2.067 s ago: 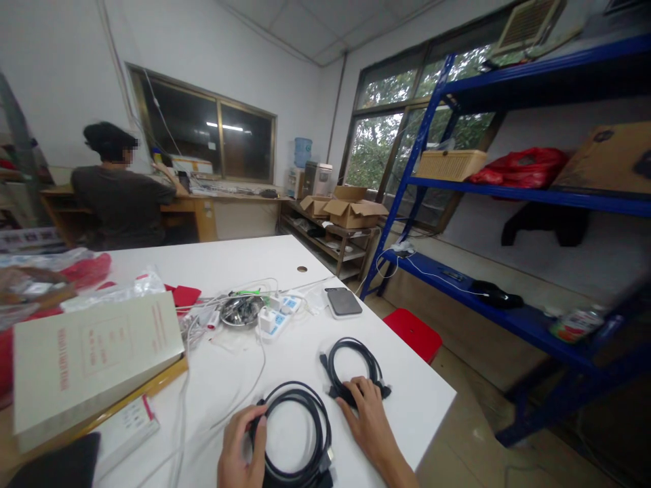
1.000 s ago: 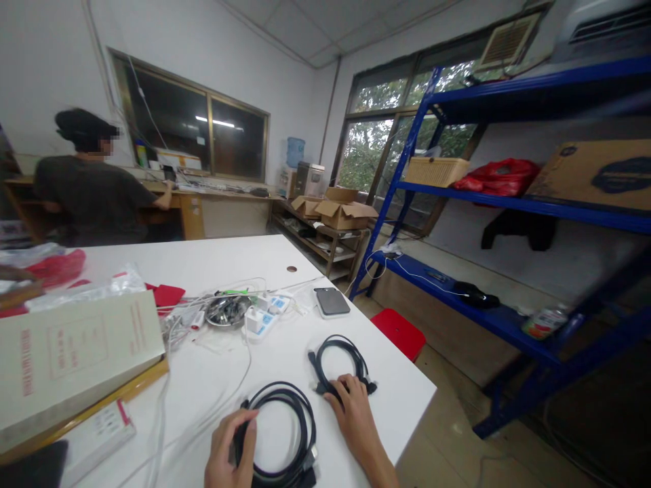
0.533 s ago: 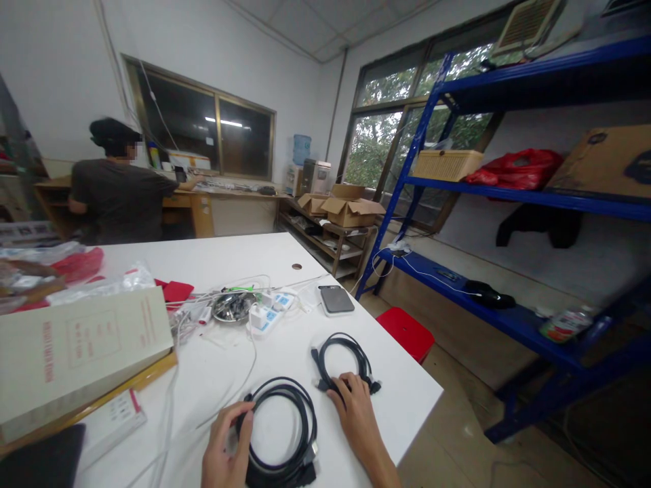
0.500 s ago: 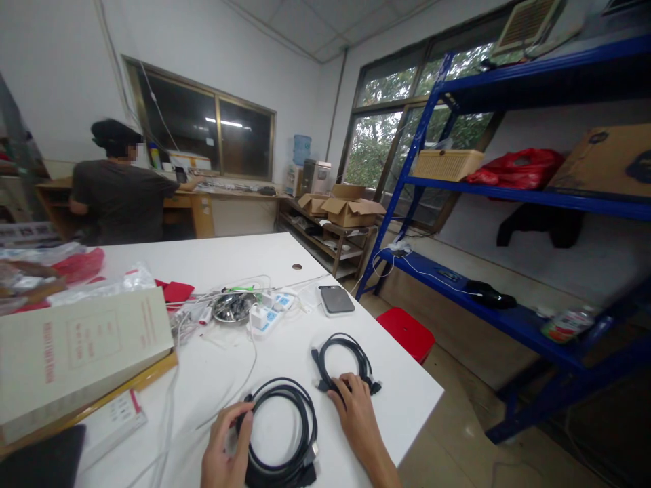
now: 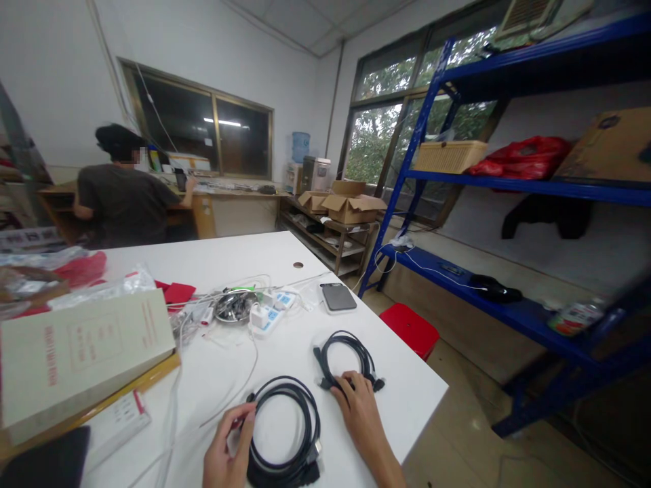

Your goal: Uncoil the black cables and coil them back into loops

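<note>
Two coils of black cable lie on the white table (image 5: 213, 379). The nearer coil (image 5: 316, 420) has a metal-tipped connector at its lower right. My left hand (image 5: 228, 444) is at its left side, thumb and forefinger closed about the cable. Farther right rests the second coil (image 5: 350, 337), with several black connectors around its edge. Over this coil's near edge my right hand (image 5: 360, 403) bends its fingers, gripping the cable there. The fingertips of my right hand are partly hidden by the hand itself.
A grey digital scale (image 5: 339, 298) sits behind the coils. White power strips (image 5: 267, 318) and a metal bowl (image 5: 234, 306) stand amid loose wires. A beige box (image 5: 86, 346) is at left. Blue shelving (image 5: 483, 298) and a red stool (image 5: 409, 329) are at right. A person (image 5: 125, 196) sits at the back.
The view has shifted slightly. Both hands keep their places at the coils. At the back, the seated person's hand has been raised near a dark cup-like object.
</note>
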The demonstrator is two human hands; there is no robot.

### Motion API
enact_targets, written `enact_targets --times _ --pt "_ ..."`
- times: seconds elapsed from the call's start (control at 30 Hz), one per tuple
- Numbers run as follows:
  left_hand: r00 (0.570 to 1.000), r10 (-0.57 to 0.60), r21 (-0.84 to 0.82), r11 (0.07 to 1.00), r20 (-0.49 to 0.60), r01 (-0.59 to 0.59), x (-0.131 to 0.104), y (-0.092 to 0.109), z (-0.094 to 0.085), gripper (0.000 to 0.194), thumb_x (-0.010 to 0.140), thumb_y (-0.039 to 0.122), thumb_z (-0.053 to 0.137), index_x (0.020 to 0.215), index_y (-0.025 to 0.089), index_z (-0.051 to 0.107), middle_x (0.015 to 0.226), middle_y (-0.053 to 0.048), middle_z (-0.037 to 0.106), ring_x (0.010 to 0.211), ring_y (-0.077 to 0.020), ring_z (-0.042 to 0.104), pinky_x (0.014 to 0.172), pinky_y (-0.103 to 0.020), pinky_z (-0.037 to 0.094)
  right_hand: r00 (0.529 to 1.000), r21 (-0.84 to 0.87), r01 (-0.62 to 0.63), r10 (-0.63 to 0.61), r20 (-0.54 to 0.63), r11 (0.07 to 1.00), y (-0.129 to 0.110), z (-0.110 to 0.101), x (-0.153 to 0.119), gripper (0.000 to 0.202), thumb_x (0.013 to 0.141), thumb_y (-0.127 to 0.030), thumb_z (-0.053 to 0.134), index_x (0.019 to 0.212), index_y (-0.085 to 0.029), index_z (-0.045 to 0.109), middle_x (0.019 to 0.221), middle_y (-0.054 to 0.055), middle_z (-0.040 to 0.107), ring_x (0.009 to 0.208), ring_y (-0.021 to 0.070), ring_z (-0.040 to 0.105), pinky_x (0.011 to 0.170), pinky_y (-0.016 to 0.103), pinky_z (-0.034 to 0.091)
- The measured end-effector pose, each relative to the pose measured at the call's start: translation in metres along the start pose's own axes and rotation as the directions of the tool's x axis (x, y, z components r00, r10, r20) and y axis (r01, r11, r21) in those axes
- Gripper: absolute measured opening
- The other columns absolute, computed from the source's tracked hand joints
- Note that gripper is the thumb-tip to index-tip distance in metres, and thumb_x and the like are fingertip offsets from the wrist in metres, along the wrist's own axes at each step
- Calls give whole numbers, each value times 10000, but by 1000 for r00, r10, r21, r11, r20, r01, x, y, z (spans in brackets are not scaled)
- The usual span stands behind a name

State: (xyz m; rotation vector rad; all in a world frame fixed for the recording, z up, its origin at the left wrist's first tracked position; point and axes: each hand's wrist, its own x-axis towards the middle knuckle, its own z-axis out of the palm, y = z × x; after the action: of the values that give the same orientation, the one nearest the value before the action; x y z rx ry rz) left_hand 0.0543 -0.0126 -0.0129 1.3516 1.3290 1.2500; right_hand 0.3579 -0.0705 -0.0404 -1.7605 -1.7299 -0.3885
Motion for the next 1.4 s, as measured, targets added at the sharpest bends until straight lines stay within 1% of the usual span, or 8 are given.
enact_targets --times 0.13,0.43,0.53,0.67,0.87,0.97,1.07,1.4 --pt "1000 -10 -3 1000 -11 10 -4 4 2 583 789 746 741 1007 209 806 1114 -121 799 1081 -355 723 1001 -427 570 999 -4 7 -7 -31 1000 1 1 1 225 1117 -258 497 1144 -216 716 1070 96 690 975 233 676 864 382 537" --pt "999 -36 -28 999 -1 36 -5 12 2 612 780 760 743 1020 199 790 1115 -124 797 1079 -347 719 986 -423 566 997 27 -16 18 -70 1000 2 -5 4 269 1138 -298 453 1101 -209 704 1057 82 734 991 219 695 907 375 527" --pt "999 -35 -52 998 9 35 -6 15 2 598 789 751 744 1020 201 789 1109 -124 796 1083 -350 716 1004 -441 557 986 118 -124 136 -92 985 3 -9 3 306 1138 -370 454 1085 -210 710 1027 78 763 961 229 711 912 379 534" --pt "999 -30 -75 997 19 31 -7 17 2 579 809 737 736 1021 200 793 1133 -132 792 1121 -362 705 1030 -461 542 935 288 -312 347 -76 905 5 -23 11 459 1129 -525 409 1001 -220 728 982 80 780 897 236 726 838 352 547" --pt "999 -34 -99 994 18 35 -7 11 3 581 813 723 739 1047 193 791 1159 -141 783 1130 -363 689 1047 -477 522 847 600 -413 531 -25 686 2 -77 69 510 1077 -659 445 1043 -188 640 772 21 708 637 175 659 633 293 530" --pt "999 -29 -97 995 21 30 -8 13 3 578 819 727 730 1045 198 787 1160 -137 780 1135 -362 683 1040 -469 513 828 714 -344 556 -76 609 -5 -113 107 515 1032 -694 527 984 -188 607 625 -61 539 457 112 468 442 234 377" --pt "1000 -14 -86 996 15 15 -8 16 1 551 843 705 721 1061 202 778 1164 -128 775 1124 -349 675 1049 -462 492 805 819 -269 585 -97 506 -17 -150 139 499 996 -675 624 993 -176 627 600 -100 401 437 70 337 389 191 238" --pt "997 72 -110 991 5 -71 -15 31 -2 432 893 598 737 1105 223 769 1176 -96 754 1127 -309 659 1052 -406 482 862 912 64 438 -256 406 -78 -257 210 403 982 -567 727 1055 -176 667 636 -113 318 423 32 232 380 171 210"
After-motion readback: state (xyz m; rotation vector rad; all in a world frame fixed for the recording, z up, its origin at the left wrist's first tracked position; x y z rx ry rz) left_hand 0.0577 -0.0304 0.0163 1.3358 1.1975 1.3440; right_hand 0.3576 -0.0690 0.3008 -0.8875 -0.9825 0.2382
